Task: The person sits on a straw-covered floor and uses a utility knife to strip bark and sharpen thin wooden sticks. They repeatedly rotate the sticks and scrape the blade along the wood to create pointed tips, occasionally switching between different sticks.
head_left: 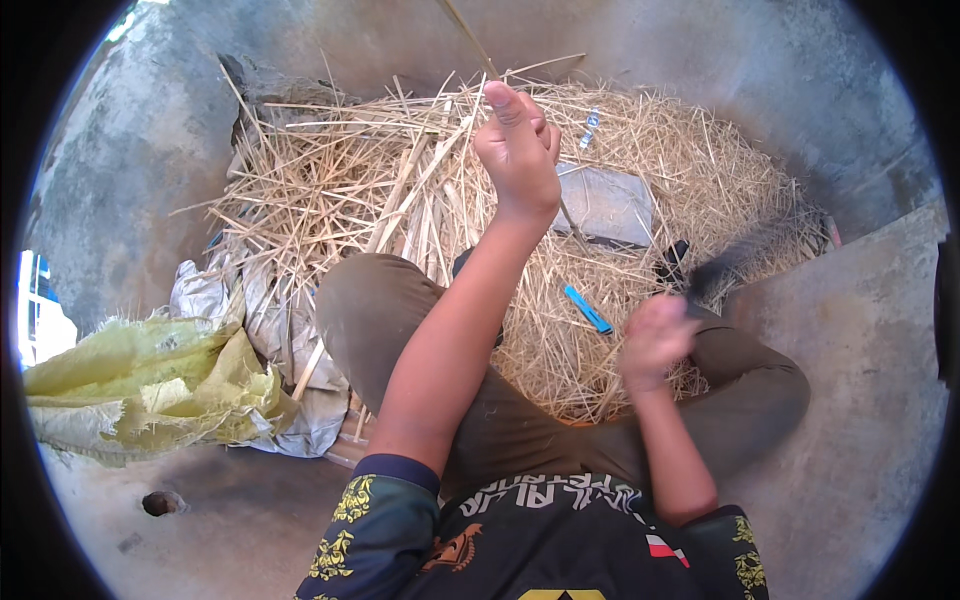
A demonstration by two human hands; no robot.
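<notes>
My left hand [520, 155] is raised over the straw-coloured pile, fingers closed with the thumb up, around a thin bamboo strip [467, 38]. The strip slants up past the top edge of the head view, and its lower part shows below the fist. Low on the right, near my bent knee, my right hand [658, 338] is closed on a dark blade-like tool [735, 262]. Motion smears both that hand and the tool, so its exact kind cannot be made out. Under my hands spreads a heap of strips and shavings [540, 275].
A grey block [608, 205] lies on the shavings, with a bright blue slim tool [587, 310] nearer me. A small blue-and-white packet [590, 125] rests farther back. Yellow sacking [150, 385] is at left, near a floor hole [163, 503]. Concrete walls [640, 45] stand around.
</notes>
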